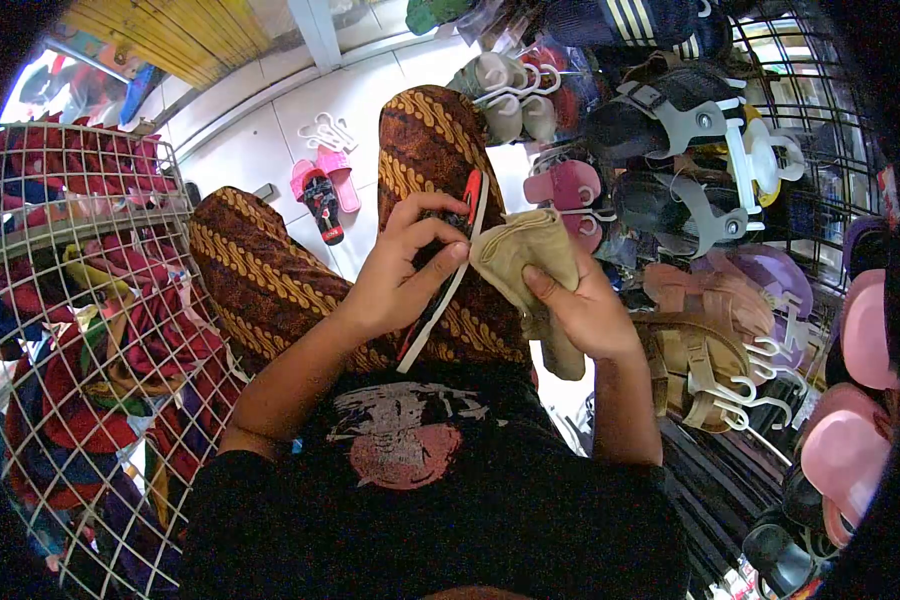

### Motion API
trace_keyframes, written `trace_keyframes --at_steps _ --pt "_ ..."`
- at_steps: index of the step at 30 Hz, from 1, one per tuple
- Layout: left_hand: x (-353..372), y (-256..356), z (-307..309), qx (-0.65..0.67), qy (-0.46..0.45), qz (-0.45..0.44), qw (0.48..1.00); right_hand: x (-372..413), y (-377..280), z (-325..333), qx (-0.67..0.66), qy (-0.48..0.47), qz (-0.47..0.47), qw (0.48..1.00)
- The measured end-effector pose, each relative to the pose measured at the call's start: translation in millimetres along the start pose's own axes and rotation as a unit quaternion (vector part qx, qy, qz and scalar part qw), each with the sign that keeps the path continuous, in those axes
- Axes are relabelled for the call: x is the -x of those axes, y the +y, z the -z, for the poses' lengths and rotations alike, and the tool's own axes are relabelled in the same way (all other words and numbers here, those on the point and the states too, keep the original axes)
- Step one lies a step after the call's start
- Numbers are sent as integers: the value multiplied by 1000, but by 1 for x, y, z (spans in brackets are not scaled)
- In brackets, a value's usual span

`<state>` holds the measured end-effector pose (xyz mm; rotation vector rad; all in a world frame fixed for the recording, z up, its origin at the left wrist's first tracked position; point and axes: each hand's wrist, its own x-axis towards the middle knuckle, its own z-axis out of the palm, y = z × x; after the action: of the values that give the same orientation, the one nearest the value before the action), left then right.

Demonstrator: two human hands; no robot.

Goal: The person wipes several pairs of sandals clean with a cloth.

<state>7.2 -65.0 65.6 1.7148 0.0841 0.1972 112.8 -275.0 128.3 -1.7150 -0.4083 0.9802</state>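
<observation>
My left hand [407, 262] grips a black and red sandal [477, 218], its thin white sole edge turned toward me. The fingers are wrapped over the sandal's strap side, so most of the upper is hidden. In my right hand [592, 308] is a folded beige cloth [523, 252], thumb pressed on its face and a loose end hanging below. The cloth is right beside the sole; whether it touches is hard to make out. Both hands are above my lap, over brown patterned trousers [435, 140].
Pink sandals [340, 182] and a black-red sandal [323, 210] lie on the white tiled floor [250, 145] near a white hanger [327, 132]. A wire rack [90, 235] with colourful fabrics stands left. Several hung sandals [705, 300] crowd the right.
</observation>
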Motion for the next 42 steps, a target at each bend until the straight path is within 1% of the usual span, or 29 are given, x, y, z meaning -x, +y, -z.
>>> trace_keyframes --at_steps 1,4,7,10,13,16,19,21,25,28,33,36,39,42 --pt "0 -1 0 2 0 1 1000 0 2 0 -1 -7 13 1000" --pt "0 -2 1 2 -5 -2 1000 3 -9 -2 -127 -15 -120 984" --pt "-1 0 1 -15 -11 -15 1000 5 6 8 -173 -49 -218 959" --pt "0 -1 1 -24 -9 -22 999 7 7 5 -210 -54 -255 942" --pt "0 -1 1 -26 -11 -28 999 6 23 5 -280 -81 -249 924" --pt "-1 -1 2 -15 -17 -26 999 4 28 4 -316 -86 -264 907" --pt "-1 1 2 -17 -26 -20 999 3 36 7 -370 -132 -237 889" --pt "-3 5 4 -28 -38 -18 999 2 37 9 -393 -146 -229 879" --pt "-4 6 4 -36 -34 -27 998 1 39 13 -426 -182 -224 857" --pt "-2 6 4 -44 -38 -34 998 3 39 12 -408 -172 -219 869" --pt "-3 4 4 -36 -42 -39 998 0 47 13 -424 -180 -230 857" --pt "-2 5 4 -23 -55 -4 998 1 44 12 -432 -190 -228 852" --pt "-4 4 4 -38 -59 -20 997 1 49 14 -428 -196 -232 851" --pt "-4 5 5 -36 -70 -10 997 1 50 14 -428 -189 -236 852"
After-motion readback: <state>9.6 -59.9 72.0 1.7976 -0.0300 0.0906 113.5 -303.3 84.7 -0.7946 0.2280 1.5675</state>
